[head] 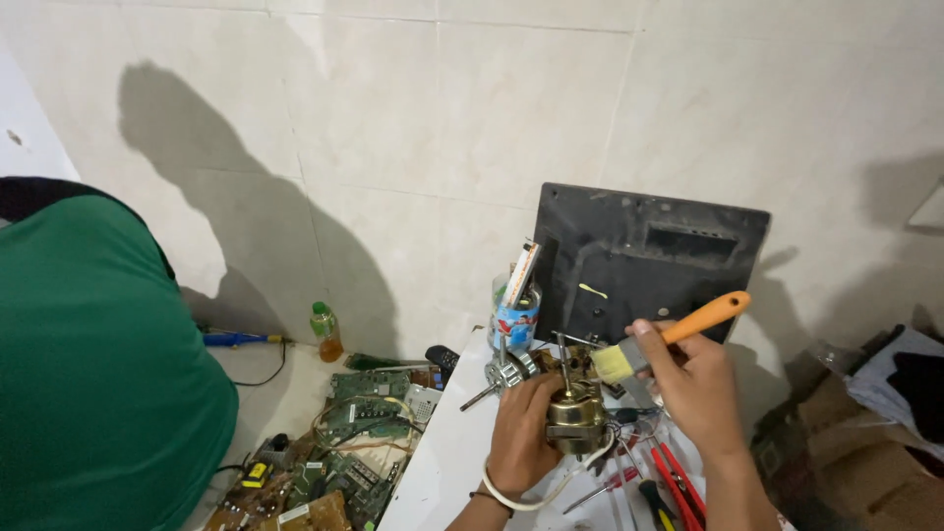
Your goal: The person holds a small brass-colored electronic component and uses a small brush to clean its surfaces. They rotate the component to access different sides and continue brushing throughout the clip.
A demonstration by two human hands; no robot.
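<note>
Tiled wall behind, white tabletop up front w/ a black plastic panel leaning on the wall at its far edge. We're at the tabletop w/ a small brass-coloured motor in our left hand, fingers wrapped round its side, thumb near the top, closed firmly on it. Our right hand is closed round the orange handle of a paintbrush, bristles pale yellow, tip sitting just beside the motor's upright shaft.

Progress, as we judge it: brushing seems underway, not finished. Motor's already out of any housing, bare, so strip-down looks done; whether the lower half's been brushed we can't tell, our fingers cover it. The top cap looks fairly clean & shiny; shaft thin, steel, standing straight up. White cable loops out below our wrist.

Motor is held just above the tabletop, near its middle, approx. in front of the panel. A 2nd motor part lies just left of it, by a clear cup of bits. Red-handled pliers & screwdrivers lie to the right. On the floor at left: green circuit boards, a small bottle. Another person in a green shirt is at far left.
</note>
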